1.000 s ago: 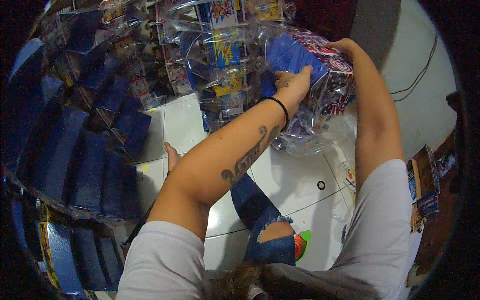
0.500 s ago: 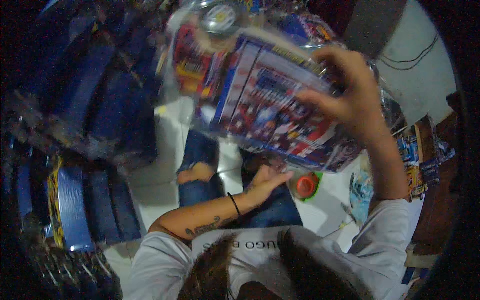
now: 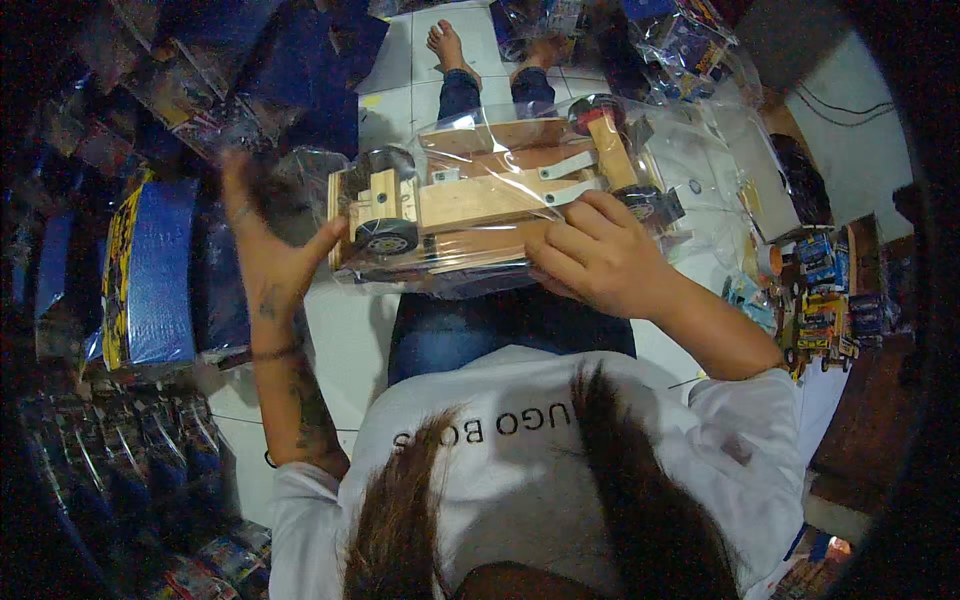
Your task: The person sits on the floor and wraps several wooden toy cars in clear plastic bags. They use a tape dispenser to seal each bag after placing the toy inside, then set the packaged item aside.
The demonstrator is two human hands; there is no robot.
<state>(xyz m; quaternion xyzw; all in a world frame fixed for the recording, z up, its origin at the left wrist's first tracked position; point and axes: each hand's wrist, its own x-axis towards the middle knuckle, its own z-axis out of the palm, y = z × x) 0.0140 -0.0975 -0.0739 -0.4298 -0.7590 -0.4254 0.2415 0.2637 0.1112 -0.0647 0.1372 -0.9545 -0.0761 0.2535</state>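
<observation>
A wooden toy truck (image 3: 480, 202) in a clear plastic bag (image 3: 500, 160) lies across in front of me, above my lap. Its underside faces up, showing pale wooden beams, dark wheels and two light grey strips. At its near right side, my right hand (image 3: 608, 258) is closed on the truck through the bag, its fingertips partly hidden. My left hand (image 3: 272, 250) is open beside the left end, thumb stretched toward the truck and the other fingers spread and blurred.
Blue wrapped packages (image 3: 165, 275) stand in rows at the left, with several plastic-wrapped items (image 3: 150, 440) below them. More bagged goods (image 3: 690, 50) lie at the far right. Small colourful toy trucks (image 3: 825, 315) sit at the right. White floor tiles (image 3: 400, 60) show between the piles.
The bagged truck has turned from its printed side to its underside and come lower. My left hand has moved left with fingers spread; my right hand has shifted to the near side.
</observation>
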